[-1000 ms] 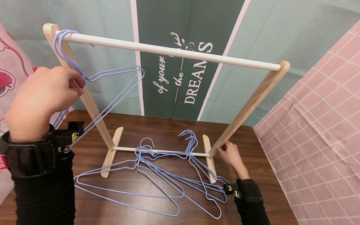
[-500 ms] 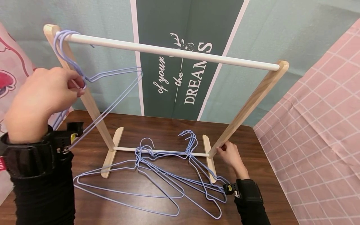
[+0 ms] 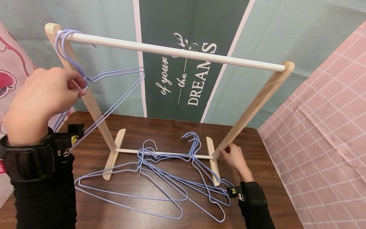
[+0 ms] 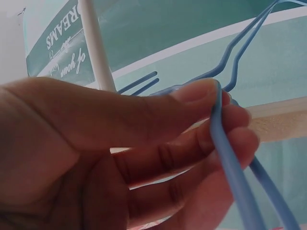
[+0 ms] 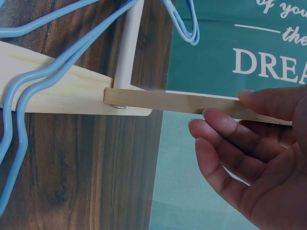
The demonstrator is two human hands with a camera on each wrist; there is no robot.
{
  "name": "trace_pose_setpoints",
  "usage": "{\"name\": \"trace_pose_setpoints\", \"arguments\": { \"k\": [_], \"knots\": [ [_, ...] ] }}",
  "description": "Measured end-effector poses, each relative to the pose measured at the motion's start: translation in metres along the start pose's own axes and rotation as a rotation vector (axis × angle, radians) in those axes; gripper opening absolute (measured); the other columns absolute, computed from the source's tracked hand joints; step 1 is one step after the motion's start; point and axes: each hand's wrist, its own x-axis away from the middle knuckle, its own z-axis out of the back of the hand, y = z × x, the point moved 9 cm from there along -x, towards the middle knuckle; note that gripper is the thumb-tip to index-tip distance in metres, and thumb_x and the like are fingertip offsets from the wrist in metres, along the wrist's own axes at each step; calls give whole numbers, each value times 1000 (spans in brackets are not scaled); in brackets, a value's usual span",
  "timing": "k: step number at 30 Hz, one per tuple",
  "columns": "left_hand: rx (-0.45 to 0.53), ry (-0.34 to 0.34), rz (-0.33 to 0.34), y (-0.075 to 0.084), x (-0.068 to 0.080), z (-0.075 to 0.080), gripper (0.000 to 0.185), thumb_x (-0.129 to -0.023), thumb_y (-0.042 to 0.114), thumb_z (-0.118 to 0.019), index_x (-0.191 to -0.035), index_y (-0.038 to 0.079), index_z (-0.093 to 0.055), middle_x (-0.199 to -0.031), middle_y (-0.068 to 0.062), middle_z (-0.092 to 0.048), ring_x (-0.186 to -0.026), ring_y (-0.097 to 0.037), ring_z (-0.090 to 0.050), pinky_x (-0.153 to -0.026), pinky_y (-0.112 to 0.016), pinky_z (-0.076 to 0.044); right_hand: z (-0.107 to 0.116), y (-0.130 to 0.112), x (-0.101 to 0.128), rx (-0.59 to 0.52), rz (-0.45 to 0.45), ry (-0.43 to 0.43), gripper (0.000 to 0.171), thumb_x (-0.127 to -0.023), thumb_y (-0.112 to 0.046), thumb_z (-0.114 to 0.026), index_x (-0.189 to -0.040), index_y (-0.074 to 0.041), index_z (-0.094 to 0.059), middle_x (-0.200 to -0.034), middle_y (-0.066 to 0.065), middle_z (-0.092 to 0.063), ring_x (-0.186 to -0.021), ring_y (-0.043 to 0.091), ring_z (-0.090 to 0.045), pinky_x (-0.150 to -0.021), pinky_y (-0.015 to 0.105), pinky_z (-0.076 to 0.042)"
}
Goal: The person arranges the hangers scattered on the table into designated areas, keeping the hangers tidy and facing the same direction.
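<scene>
Two blue wire hangers [image 3: 114, 108] hang by their hooks at the left end of the rack's white top rail [image 3: 160, 50]. My left hand [image 3: 45, 92] pinches them at the neck between thumb and fingers; the left wrist view shows the thumb [image 4: 192, 93] pressed on the blue wire. At the lower right, my right hand [image 3: 235, 159] pinches the wooden upright [image 3: 251, 111] just above its foot. The right wrist view has the thumb on one side of that upright [image 5: 177, 101] and fingertips on the other.
A tangle of several blue hangers [image 3: 163, 178] lies over the white lower bar [image 3: 127, 151] and the brown table [image 3: 94, 206]. The rack's feet [image 3: 113, 156] stand on the table. Behind hangs a green cloth [image 3: 171, 105], with pink grid cloth [image 3: 328, 127] at right.
Almost nothing differs. Both hands keep their grips, and the hangers stay hooked at the rail's left end; the near hanger corner has drawn slightly left.
</scene>
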Motion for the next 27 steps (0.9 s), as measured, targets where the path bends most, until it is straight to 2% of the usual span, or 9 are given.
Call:
{"name": "trace_pose_setpoints", "arguments": {
  "k": [7, 11, 19, 24, 27],
  "knots": [
    [4, 11, 11, -4, 2, 2, 19, -84, 21, -60, -99, 9, -64, -89, -15, -66, -78, -33, -50, -55, -38, -32, 0, 0, -1, 3, 0, 2, 17, -86, -4, -59, -96, 10, -56, -75, 14, -61, -62, 20, -55, -52, 31, -41],
    [-5, 39, -13, -4, 4, 4, 17, -84, 19, -59, -98, 9, -64, -88, -16, -66, -77, -33, -50, -54, -37, -31, 0, 0, -1, 2, 1, -4, 18, -86, -3, -59, -98, 11, -56, -75, 15, -61, -62, 20, -55, -52, 31, -40],
    [-21, 85, -37, -2, 10, 7, 15, -85, 17, -57, -96, 11, -64, -83, -11, -66, -78, -34, -49, -62, -40, -29, 1, -1, -1, 9, 15, 7, 17, -86, -3, -59, -96, 10, -56, -75, 16, -61, -61, 20, -55, -52, 31, -41],
    [-10, 113, -56, 2, 13, 8, 16, -84, 17, -56, -97, 14, -65, -76, -6, -65, -69, -31, -48, -64, -39, -27, 1, 0, 0, 7, 4, 5, 17, -87, -4, -59, -96, 9, -56, -74, 15, -60, -60, 19, -53, -51, 31, -40],
    [-20, 141, -92, 8, 15, 8, 14, -84, 17, -58, -95, 16, -65, -73, -3, -64, -63, -27, -49, -64, -37, -27, 1, -1, 0, 9, 5, 3, 17, -87, -4, -59, -96, 9, -56, -73, 14, -60, -59, 19, -52, -51, 31, -40]
  ]
}}
